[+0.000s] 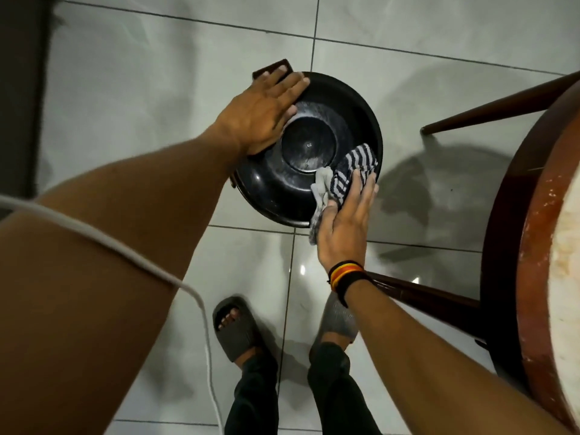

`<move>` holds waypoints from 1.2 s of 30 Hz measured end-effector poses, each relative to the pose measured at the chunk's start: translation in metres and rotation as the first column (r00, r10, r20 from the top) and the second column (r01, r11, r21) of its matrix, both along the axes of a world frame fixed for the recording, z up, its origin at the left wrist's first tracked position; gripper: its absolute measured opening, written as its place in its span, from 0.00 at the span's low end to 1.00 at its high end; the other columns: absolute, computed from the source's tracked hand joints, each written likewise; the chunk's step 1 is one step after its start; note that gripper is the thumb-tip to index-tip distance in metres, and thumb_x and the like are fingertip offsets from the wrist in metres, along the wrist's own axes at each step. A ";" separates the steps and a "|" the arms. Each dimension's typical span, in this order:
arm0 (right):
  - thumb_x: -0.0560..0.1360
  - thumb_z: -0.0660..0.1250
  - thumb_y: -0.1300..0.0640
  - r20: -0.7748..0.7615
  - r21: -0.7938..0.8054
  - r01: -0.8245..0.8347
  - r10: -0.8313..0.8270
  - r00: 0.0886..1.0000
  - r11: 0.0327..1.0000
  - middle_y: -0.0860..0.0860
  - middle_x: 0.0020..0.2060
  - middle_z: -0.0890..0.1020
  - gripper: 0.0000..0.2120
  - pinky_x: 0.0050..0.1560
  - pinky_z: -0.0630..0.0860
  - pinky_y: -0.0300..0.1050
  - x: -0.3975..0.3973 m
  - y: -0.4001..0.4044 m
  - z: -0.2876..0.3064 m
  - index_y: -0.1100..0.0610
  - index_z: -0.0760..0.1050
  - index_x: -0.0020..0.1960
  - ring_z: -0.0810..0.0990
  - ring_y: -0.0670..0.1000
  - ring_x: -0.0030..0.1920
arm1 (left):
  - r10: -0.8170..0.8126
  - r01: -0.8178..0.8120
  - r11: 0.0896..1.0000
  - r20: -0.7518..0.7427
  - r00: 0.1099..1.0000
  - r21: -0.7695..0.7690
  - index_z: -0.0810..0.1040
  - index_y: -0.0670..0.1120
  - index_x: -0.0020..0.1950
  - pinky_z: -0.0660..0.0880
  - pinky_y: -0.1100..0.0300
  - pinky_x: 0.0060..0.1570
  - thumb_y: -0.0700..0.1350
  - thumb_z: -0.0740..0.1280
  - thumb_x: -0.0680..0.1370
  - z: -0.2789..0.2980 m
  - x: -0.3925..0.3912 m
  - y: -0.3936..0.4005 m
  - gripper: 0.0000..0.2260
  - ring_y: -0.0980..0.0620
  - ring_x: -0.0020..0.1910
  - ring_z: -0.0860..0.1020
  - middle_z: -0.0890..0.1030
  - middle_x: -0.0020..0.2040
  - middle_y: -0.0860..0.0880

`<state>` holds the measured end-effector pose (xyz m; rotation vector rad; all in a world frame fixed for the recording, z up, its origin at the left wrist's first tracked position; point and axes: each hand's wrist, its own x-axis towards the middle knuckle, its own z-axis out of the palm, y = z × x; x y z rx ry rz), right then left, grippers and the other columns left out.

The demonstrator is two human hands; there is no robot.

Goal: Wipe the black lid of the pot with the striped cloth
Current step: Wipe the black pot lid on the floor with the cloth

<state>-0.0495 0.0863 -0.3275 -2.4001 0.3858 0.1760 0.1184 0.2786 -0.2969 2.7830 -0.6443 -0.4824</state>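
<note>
The round black lid [309, 144] sits on the pot on the tiled floor, glossy with a raised centre disc. My left hand [262, 113] lies flat on its upper-left rim, fingers spread, holding it steady. My right hand [343, 222] presses the blue-and-white striped cloth [345, 175] flat against the lid's lower-right slope. A grey part of the cloth hangs over the lid's near edge. The pot under the lid is mostly hidden; a dark handle [273, 69] shows beyond my left fingers.
A round wooden table [533, 246] with dark legs stands close on the right, one leg [417, 293] just under my right wrist. A white cord [157, 268] crosses my left arm. My feet in grey slides [238, 328] stand on glossy tiles below the pot.
</note>
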 end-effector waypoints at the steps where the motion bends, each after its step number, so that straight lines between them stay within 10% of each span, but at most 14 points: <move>1: 0.82 0.53 0.52 -0.005 0.002 -0.014 0.014 1.000 1.000 0.54 0.83 0.46 0.30 0.81 0.54 0.63 0.009 -0.003 0.003 0.51 0.48 0.82 0.46 0.57 0.83 | 0.063 -0.063 0.998 0.001 0.998 0.002 0.51 0.46 0.86 0.48 0.47 0.84 0.51 0.47 0.89 -0.001 -0.010 0.006 0.25 0.43 0.85 0.51 0.56 0.85 0.44; 9: 0.84 0.52 0.53 -0.101 -0.019 -0.187 0.184 0.978 0.982 0.56 0.81 0.58 0.26 0.82 0.53 0.54 0.107 -0.004 0.006 0.58 0.56 0.81 0.54 0.57 0.82 | 0.544 -0.547 0.836 0.069 0.836 0.037 0.53 0.42 0.85 0.52 0.44 0.83 0.47 0.48 0.88 -0.014 -0.103 0.016 0.25 0.40 0.85 0.53 0.57 0.85 0.42; 23: 0.77 0.68 0.55 -0.031 -0.294 -0.368 0.375 0.926 0.882 0.55 0.82 0.54 0.36 0.81 0.44 0.65 -0.037 0.069 0.006 0.51 0.56 0.81 0.48 0.59 0.83 | 0.545 -0.552 0.832 0.110 0.831 0.056 0.51 0.43 0.85 0.51 0.44 0.83 0.48 0.46 0.88 -0.025 -0.103 0.019 0.25 0.41 0.85 0.51 0.56 0.85 0.43; 31: 0.85 0.54 0.54 -0.060 0.104 0.119 -0.113 0.992 0.987 0.58 0.82 0.56 0.26 0.82 0.50 0.52 0.071 0.015 -0.002 0.59 0.56 0.81 0.53 0.59 0.82 | 0.570 -0.580 0.814 0.150 0.808 0.024 0.52 0.44 0.85 0.53 0.44 0.83 0.50 0.46 0.88 -0.031 -0.106 0.016 0.26 0.42 0.85 0.52 0.57 0.85 0.44; 36: 0.85 0.55 0.51 0.001 0.100 0.268 -0.269 0.963 0.958 0.60 0.82 0.51 0.28 0.81 0.47 0.55 -0.005 0.063 -0.001 0.58 0.53 0.82 0.50 0.62 0.82 | 0.577 -0.588 0.809 0.158 0.802 0.031 0.52 0.44 0.85 0.53 0.44 0.83 0.50 0.46 0.88 -0.031 -0.106 0.016 0.26 0.42 0.85 0.53 0.57 0.85 0.44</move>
